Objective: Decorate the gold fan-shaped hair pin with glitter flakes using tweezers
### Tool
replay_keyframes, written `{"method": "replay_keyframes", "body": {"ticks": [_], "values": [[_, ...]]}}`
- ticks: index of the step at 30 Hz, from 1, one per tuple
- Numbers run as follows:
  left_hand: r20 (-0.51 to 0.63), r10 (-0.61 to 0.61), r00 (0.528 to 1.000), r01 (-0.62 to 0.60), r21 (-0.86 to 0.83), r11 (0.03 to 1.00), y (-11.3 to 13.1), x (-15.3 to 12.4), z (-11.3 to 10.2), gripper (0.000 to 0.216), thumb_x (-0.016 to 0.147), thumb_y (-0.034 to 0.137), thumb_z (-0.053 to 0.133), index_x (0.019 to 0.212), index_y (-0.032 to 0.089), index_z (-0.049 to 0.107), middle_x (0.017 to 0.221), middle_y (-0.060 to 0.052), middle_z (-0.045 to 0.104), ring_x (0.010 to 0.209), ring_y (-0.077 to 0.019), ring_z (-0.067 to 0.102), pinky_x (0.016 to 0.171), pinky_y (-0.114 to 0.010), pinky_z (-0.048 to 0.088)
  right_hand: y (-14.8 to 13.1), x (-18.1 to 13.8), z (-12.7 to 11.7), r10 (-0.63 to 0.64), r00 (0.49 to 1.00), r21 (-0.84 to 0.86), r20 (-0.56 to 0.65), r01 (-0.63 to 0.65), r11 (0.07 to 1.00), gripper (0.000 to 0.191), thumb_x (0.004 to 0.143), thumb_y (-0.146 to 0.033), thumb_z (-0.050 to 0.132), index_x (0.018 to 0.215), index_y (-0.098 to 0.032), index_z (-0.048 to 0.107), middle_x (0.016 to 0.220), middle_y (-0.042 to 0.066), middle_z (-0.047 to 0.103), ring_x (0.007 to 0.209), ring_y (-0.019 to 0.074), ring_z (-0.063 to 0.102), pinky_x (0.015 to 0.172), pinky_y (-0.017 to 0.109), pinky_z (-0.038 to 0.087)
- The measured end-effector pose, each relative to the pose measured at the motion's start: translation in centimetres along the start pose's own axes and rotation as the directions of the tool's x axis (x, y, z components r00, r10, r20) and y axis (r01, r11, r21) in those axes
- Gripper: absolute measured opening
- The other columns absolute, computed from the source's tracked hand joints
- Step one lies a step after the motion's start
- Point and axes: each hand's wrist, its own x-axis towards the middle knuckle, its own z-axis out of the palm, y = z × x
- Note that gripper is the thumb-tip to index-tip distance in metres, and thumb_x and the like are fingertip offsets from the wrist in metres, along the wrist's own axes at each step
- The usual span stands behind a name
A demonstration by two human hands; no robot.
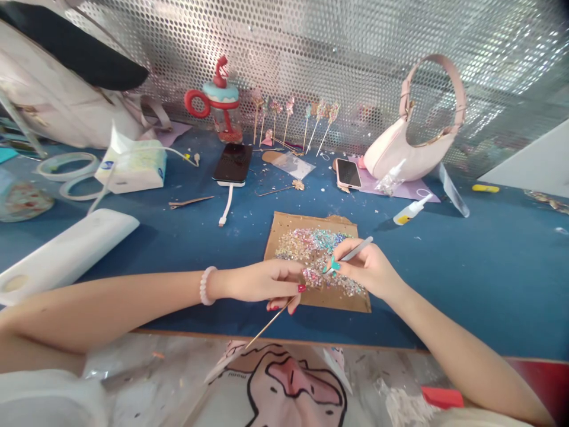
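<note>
My left hand (267,283) is closed in a pinch on a thin gold stick (271,322) that slants down toward the table's near edge. Its top end, covered in small sparkly pieces, sits at my fingertips. My right hand (367,268) grips a slim white pen-like tool (355,251), its tip pointing at the stick's decorated end. Both hands hover over a brown cardboard sheet (284,228) strewn with several tiny coloured rhinestones (311,243). A pale bead bracelet (205,285) circles my left wrist.
On the blue table stand a phone on a cable (233,163), a second phone (347,173), a pink handbag (411,148), a small glue bottle (411,210), a tissue pack (133,166), tape rolls (66,166), a red-handled cup (220,104) and several finished sticks (288,121).
</note>
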Motion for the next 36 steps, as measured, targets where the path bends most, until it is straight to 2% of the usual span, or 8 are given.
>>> {"method": "replay_keyframes", "body": {"ticks": [6, 24, 31, 36], "values": [[0.001, 0.007, 1.0, -0.007, -0.003, 1.0, -0.07, 0.02, -0.02, 0.01, 0.092, 0.024, 0.044, 0.097, 0.015, 0.049, 0.065, 0.002, 0.061, 0.04, -0.0048, 0.042, 0.04, -0.018, 0.031, 0.11, -0.08, -0.1, 0.014, 1.0, 0.01, 0.025, -0.014, 1.0, 0.023, 0.078, -0.04, 0.067, 0.08, -0.02, 0.059, 0.075, 0.002, 0.062, 0.065, 0.0128, 0.06, 0.059, 0.025, 0.048], [0.006, 0.004, 1.0, -0.004, -0.018, 1.0, -0.05, 0.15, 0.01, 0.009, 0.092, 0.025, 0.045, 0.088, 0.017, 0.046, 0.063, 0.003, 0.059, 0.039, -0.0042, 0.041, 0.039, -0.017, 0.032, 0.37, -0.14, -0.05, 0.025, 1.0, 0.01, 0.003, -0.025, 1.0, 0.021, 0.077, -0.038, 0.068, 0.08, -0.019, 0.059, 0.073, 0.001, 0.06, 0.063, 0.0115, 0.057, 0.058, 0.024, 0.046], [0.006, 0.001, 1.0, -0.001, -0.017, 1.0, -0.07, 0.18, 0.09, 0.008, 0.093, 0.023, 0.042, 0.09, 0.016, 0.046, 0.063, 0.003, 0.059, 0.039, -0.0039, 0.04, 0.039, -0.016, 0.033, 0.28, -0.03, 0.13, 0.016, 1.0, 0.031, 0.004, -0.016, 0.999, 0.019, 0.077, -0.036, 0.069, 0.08, -0.019, 0.059, 0.073, 0.0, 0.059, 0.062, 0.0107, 0.058, 0.058, 0.023, 0.047], [0.006, -0.005, 1.0, 0.006, -0.022, 1.0, -0.01, 0.1, 0.0, 0.01, 0.094, 0.02, 0.041, 0.099, 0.015, 0.047, 0.063, 0.003, 0.06, 0.039, -0.0038, 0.041, 0.04, -0.016, 0.035, -0.04, 0.02, -0.05, 0.026, 1.0, 0.058, 0.013, -0.026, 0.998, 0.024, 0.076, -0.041, 0.069, 0.08, -0.019, 0.06, 0.075, 0.002, 0.064, 0.066, 0.0134, 0.062, 0.059, 0.026, 0.049]]}}
